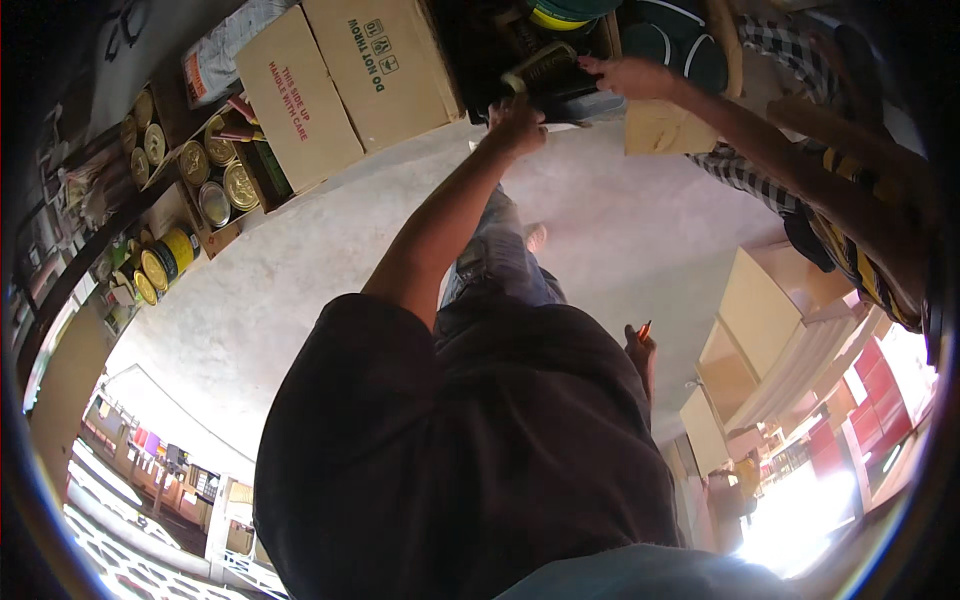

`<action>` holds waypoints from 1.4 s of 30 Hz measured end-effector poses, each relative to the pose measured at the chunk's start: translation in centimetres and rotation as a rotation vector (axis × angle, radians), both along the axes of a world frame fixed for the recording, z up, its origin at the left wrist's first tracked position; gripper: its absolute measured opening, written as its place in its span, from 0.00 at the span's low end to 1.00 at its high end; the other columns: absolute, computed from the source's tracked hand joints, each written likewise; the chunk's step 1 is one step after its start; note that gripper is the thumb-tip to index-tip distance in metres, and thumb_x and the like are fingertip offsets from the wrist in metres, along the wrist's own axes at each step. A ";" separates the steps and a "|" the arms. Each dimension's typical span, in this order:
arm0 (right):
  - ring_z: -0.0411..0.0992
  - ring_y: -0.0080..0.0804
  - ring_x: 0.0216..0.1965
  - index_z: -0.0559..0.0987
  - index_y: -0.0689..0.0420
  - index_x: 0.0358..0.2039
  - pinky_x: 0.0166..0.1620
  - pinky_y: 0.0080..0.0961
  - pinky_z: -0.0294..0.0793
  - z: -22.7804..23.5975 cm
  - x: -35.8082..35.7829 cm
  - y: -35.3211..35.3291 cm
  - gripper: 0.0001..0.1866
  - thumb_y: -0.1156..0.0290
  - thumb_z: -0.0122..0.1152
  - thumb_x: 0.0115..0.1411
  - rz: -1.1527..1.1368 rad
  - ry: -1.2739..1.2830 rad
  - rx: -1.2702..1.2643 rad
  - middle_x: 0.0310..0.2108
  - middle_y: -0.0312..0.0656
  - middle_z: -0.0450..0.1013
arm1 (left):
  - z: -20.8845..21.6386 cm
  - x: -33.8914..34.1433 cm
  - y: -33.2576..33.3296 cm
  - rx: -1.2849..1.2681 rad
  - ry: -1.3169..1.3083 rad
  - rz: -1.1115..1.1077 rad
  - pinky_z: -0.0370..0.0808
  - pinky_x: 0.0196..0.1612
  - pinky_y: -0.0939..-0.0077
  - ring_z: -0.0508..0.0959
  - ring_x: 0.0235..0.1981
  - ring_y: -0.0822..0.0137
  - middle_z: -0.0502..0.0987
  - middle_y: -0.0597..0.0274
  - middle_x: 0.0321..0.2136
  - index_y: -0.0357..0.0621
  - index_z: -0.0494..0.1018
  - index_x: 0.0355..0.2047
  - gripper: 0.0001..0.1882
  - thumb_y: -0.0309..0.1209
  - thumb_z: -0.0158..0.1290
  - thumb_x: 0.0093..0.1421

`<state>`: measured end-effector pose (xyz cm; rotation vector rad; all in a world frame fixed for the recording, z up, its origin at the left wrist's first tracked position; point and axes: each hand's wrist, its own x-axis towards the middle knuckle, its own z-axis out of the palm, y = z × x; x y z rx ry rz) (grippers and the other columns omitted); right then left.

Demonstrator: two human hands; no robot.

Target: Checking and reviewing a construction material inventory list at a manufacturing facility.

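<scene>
My left hand [515, 130] reaches forward to the edge of a dark box [480, 60], its fingers curled. Just beyond those fingers is a small dark-green, pale-lettered pack [543, 66]; whether I grip it or the box edge is unclear. A co-worker's hand [635, 78] comes in from the right and meets the pack's far end. Low by my right side, my right hand [641, 352] is closed round a slim orange pen-like object [645, 328], partly hidden by my body.
A brown cardboard carton [345, 85] stands left of the dark box. Several round tins [215, 200] fill a shelf at the left. Dark-green round containers [670, 45] sit in an open carton [665, 128] at the right, near the co-worker. Pale cabinets [750, 310] stand farther right.
</scene>
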<state>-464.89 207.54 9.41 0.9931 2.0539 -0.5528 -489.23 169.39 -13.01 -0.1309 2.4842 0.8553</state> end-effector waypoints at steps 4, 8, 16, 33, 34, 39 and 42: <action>0.61 0.23 0.16 0.69 0.56 0.15 0.23 0.29 0.60 0.6 -3.8 -3.2 0.22 0.56 0.62 0.59 -0.053 0.118 0.006 0.12 0.33 0.62 | 3.6 2.1 2.9 0.024 0.152 -0.007 0.63 0.56 0.51 0.65 0.55 0.48 0.67 0.49 0.52 0.54 0.83 0.34 0.11 0.39 0.57 0.53; 0.62 0.24 0.16 0.69 0.57 0.15 0.23 0.29 0.61 -0.5 -4.3 -4.1 0.23 0.54 0.61 0.60 -0.040 0.101 -0.026 0.11 0.33 0.63 | 5.3 3.7 4.2 0.007 0.167 -0.002 0.56 0.62 0.46 0.61 0.60 0.45 0.62 0.47 0.60 0.51 0.84 0.35 0.11 0.37 0.60 0.52; 0.63 0.25 0.16 0.70 0.57 0.17 0.23 0.31 0.63 -0.4 -5.1 -4.8 0.24 0.52 0.61 0.60 0.020 0.082 0.019 0.12 0.34 0.64 | 2.7 3.5 3.6 0.015 0.271 0.043 0.52 0.63 0.41 0.61 0.59 0.45 0.62 0.46 0.58 0.50 0.84 0.33 0.11 0.36 0.59 0.50; 0.65 0.26 0.17 0.68 0.57 0.16 0.24 0.31 0.65 -1.6 -3.0 -5.0 0.24 0.52 0.59 0.60 -0.112 0.057 0.004 0.13 0.35 0.65 | 0.5 -0.3 0.6 -0.127 0.130 -0.027 0.70 0.49 0.54 0.71 0.49 0.51 0.70 0.54 0.45 0.44 0.79 0.35 0.10 0.33 0.57 0.54; 0.66 0.26 0.17 0.68 0.57 0.16 0.24 0.31 0.65 -1.6 -3.0 -5.1 0.24 0.52 0.59 0.60 -0.103 0.059 0.003 0.13 0.35 0.65 | 0.4 -0.1 0.4 -0.098 0.169 -0.034 0.71 0.48 0.52 0.72 0.48 0.48 0.72 0.50 0.43 0.42 0.78 0.35 0.11 0.33 0.57 0.54; 0.66 0.27 0.18 0.69 0.58 0.17 0.25 0.32 0.65 -2.4 -3.4 -5.6 0.24 0.52 0.59 0.60 -0.112 0.073 -0.001 0.13 0.36 0.66 | -1.5 -1.3 -0.8 -0.030 0.161 -0.105 0.74 0.45 0.53 0.76 0.43 0.47 0.75 0.48 0.38 0.41 0.78 0.36 0.11 0.33 0.56 0.54; 0.65 0.26 0.18 0.69 0.58 0.18 0.25 0.30 0.65 -3.2 -2.8 -5.2 0.23 0.53 0.59 0.60 -0.132 0.089 -0.022 0.14 0.35 0.66 | -3.2 -3.3 -1.9 0.027 0.263 0.023 0.76 0.41 0.50 0.79 0.38 0.43 0.78 0.42 0.35 0.40 0.78 0.35 0.12 0.35 0.54 0.57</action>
